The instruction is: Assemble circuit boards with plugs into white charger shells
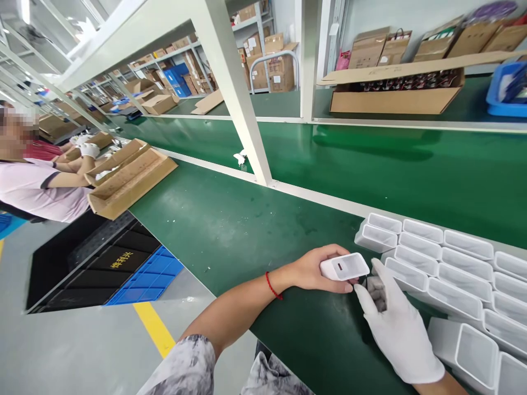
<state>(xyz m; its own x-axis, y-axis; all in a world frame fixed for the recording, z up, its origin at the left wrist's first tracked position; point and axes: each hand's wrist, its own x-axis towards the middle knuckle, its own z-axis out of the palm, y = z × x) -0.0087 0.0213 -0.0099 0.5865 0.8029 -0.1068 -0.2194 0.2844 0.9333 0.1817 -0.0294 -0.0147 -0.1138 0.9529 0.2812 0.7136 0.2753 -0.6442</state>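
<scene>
A white plastic shell (354, 264) with a rectangular, rimmed face and a small dark slot is held in my bare left hand (325, 271). The thumb and fingers wrap round its sides just above the green worktop (193, 219). Close by on the right is my white-gloved right hand (391, 312). Its thumb and index finger are apart near the shell's end, and the other fingers are curled; I see nothing in them. Whether the glove touches the shell is unclear. Beyond it, several similar white shells (455, 293) stand in close rows with their hollow ends up.
A cream metal post (242, 104) rises from the bench rail. Behind it runs a green belt-like surface (370, 170). An open carton (391, 101) sits on the far ledge. At left, a person (45, 181) works beside a long cardboard box (132, 181); black and blue crates (144, 280) stand below.
</scene>
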